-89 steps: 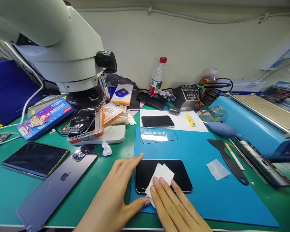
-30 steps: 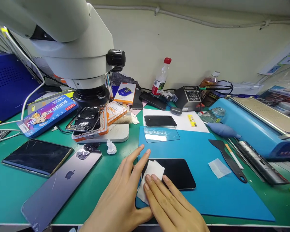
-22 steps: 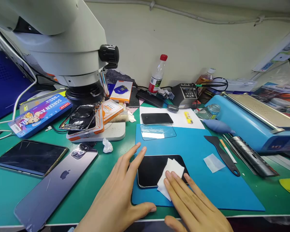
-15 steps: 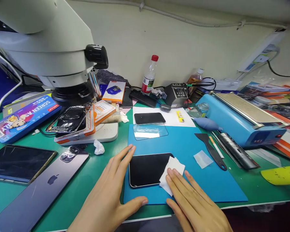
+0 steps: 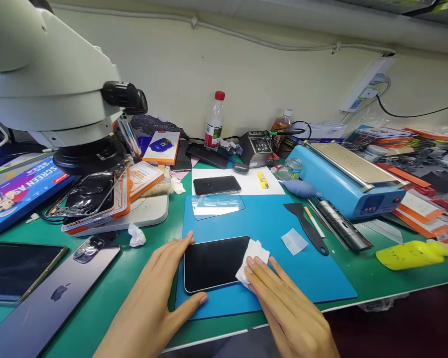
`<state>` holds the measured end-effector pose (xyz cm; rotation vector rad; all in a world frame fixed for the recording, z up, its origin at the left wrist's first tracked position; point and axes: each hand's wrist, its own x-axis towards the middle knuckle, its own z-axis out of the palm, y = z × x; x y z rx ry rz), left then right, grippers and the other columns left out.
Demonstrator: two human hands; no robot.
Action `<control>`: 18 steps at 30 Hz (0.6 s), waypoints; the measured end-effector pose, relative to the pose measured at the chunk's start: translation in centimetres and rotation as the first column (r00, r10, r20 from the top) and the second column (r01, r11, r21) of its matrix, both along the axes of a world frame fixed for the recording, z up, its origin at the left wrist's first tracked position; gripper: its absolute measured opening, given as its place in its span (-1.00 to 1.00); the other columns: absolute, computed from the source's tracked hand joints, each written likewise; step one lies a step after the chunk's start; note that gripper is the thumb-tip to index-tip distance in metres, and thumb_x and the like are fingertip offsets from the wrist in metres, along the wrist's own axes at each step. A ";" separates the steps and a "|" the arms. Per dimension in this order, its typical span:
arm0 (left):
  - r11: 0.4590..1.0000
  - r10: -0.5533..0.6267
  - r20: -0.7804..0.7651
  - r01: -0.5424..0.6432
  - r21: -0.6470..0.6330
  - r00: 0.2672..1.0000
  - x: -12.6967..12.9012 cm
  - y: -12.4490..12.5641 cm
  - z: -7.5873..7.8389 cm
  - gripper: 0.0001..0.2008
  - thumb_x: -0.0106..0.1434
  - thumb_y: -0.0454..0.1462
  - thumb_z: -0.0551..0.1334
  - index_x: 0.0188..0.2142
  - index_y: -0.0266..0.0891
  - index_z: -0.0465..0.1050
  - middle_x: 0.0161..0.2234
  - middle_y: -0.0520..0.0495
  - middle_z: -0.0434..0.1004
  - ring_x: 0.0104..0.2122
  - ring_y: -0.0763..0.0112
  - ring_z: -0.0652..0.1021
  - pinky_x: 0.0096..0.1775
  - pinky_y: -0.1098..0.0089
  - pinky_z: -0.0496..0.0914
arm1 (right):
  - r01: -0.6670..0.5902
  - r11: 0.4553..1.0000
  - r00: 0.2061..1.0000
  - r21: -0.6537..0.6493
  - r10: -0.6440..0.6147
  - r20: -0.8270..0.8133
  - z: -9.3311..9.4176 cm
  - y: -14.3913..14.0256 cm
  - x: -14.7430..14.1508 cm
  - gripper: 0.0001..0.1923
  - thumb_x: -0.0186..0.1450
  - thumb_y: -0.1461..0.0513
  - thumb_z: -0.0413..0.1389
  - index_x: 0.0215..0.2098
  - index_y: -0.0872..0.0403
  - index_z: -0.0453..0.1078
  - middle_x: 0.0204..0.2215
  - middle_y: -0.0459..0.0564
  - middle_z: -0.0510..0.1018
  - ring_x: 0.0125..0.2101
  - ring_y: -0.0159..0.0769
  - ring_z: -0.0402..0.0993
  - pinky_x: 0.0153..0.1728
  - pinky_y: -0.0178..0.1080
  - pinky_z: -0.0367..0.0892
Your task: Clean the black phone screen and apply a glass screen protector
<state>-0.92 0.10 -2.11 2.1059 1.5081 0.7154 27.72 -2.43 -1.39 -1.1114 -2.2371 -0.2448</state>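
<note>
Now we press our right hand [image 5: 283, 303] flat, fingers straight and close together, on a small white wipe [image 5: 251, 259]. The wipe sits on the right end of a black phone [image 5: 214, 262], and our fingertips hold it down; nothing is gripped. Our left hand [image 5: 155, 293] lies open and spread at the phone's left end, thumb touching the near corner and fingers along the far corner, so it steadies the phone without closing on it. The phone lies screen up on a blue mat [image 5: 313, 271] on the green table [image 5: 373, 278].

Near the wall we see a plastic bottle with a red cap [image 5: 214, 121]; it looks nearly empty, with only clear walls showing. A small glass jar [image 5: 288, 169] stands by the blue machine [image 5: 343, 179], and we cannot tell what is in it. A clear glass sheet [image 5: 217, 205] rests on the mat's far edge, well apart from our hands.
</note>
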 end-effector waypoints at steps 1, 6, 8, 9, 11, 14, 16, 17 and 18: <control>1.000 0.006 0.001 -0.006 -0.006 1.000 0.0 0.0 0.0 -0.20 0.51 -0.11 0.27 0.54 0.35 -0.16 0.48 -0.02 0.28 0.44 0.04 0.36 0.33 -0.10 0.42 | 0.005 1.000 1.000 0.012 -0.005 -0.007 -0.1 -0.1 -0.1 -0.34 0.43 0.54 0.08 0.45 0.09 0.32 0.30 0.06 0.53 0.30 -0.12 0.49 0.34 0.01 0.47; 0.998 0.059 0.054 -0.057 -0.029 0.997 0.5 -0.4 0.0 -0.26 0.51 -0.13 0.26 0.53 0.31 -0.06 0.44 -0.04 0.34 0.41 0.01 0.40 0.31 -0.10 0.43 | 0.073 0.994 0.961 -0.078 -0.091 -0.261 0.8 -0.6 2.3 -0.56 0.43 0.43 0.19 0.19 -0.05 0.58 0.06 -0.08 0.71 0.04 -0.13 0.71 0.17 -0.14 0.62; 0.994 0.097 0.093 -0.092 -0.053 0.991 0.8 -0.5 0.2 -0.28 0.50 -0.15 0.26 0.52 0.28 0.00 0.43 -0.06 0.35 0.41 -0.01 0.40 0.32 -0.11 0.41 | 0.192 0.942 0.790 -0.276 -0.315 -0.526 1.9 -0.4 4.4 -0.80 0.43 0.24 0.29 -0.01 -0.07 0.66 -0.10 -0.07 0.76 -0.15 -0.10 0.77 -0.08 -0.19 0.71; 0.992 0.106 0.110 -0.098 -0.074 0.988 0.9 -0.5 0.3 -0.26 0.49 -0.16 0.27 0.53 0.29 0.00 0.43 -0.06 0.35 0.41 -0.02 0.40 0.32 -0.11 0.41 | 0.229 0.909 0.613 -0.347 -0.412 -0.674 2.5 -0.1 5.3 -0.86 0.42 0.14 0.30 -0.07 -0.06 0.66 -0.16 -0.04 0.77 -0.23 -0.08 0.77 -0.19 -0.19 0.72; 0.989 0.107 0.139 -0.091 -0.114 0.985 1.0 -0.5 0.7 -0.22 0.48 -0.16 0.28 0.54 0.32 -0.04 0.43 -0.04 0.35 0.40 -0.01 0.41 0.31 -0.11 0.43 | 0.200 0.896 0.258 -0.397 -0.439 -0.861 3.7 0.9 6.5 -0.75 0.31 0.01 0.39 -0.15 -0.06 0.62 -0.26 -0.01 0.75 -0.31 -0.11 0.74 -0.33 -0.19 0.70; 0.987 0.111 0.164 -0.090 -0.131 0.980 1.1 -0.4 1.1 -0.20 0.48 -0.18 0.28 0.54 0.40 -0.07 0.42 0.03 0.37 0.40 0.03 0.41 0.29 -0.08 0.45 | 0.087 0.884 0.137 -0.459 -0.467 -0.873 4.9 3.2 6.2 -0.66 0.17 0.02 0.49 -0.18 -0.04 0.62 -0.27 -0.03 0.70 -0.50 -0.31 0.57 -0.50 -0.27 0.60; 0.991 0.098 0.165 -0.080 -0.110 0.981 1.1 -0.4 1.2 -0.21 0.47 -0.20 0.28 0.52 0.44 -0.04 0.41 0.08 0.39 0.41 0.05 0.40 0.30 -0.06 0.44 | 0.033 0.876 0.212 -0.481 -0.477 -0.853 5.1 4.7 5.3 -0.64 0.14 0.00 0.50 -0.20 -0.02 0.64 -0.28 -0.01 0.69 -0.52 -0.33 0.52 -0.58 -0.30 0.51; 0.993 0.087 0.164 -0.072 -0.098 0.983 1.1 -0.4 1.2 -0.21 0.47 -0.22 0.28 0.51 0.45 -0.02 0.42 0.09 0.39 0.41 0.05 0.39 0.31 -0.06 0.44 | 0.022 0.875 0.245 -0.483 -0.473 -0.846 5.0 5.3 4.9 -0.63 0.13 -0.02 0.49 -0.20 -0.01 0.66 -0.28 0.01 0.68 -0.50 -0.30 0.52 -0.60 -0.30 0.49; 0.994 0.080 0.165 -0.067 -0.085 0.983 1.2 -0.5 1.2 -0.22 0.47 -0.22 0.28 0.51 0.45 0.00 0.42 0.09 0.38 0.42 0.06 0.39 0.31 -0.06 0.43 | 0.018 0.878 0.269 -0.479 -0.466 -0.843 5.0 6.0 4.6 -0.62 0.13 -0.03 0.49 -0.19 -0.01 0.67 -0.27 0.02 0.69 -0.47 -0.28 0.54 -0.59 -0.31 0.48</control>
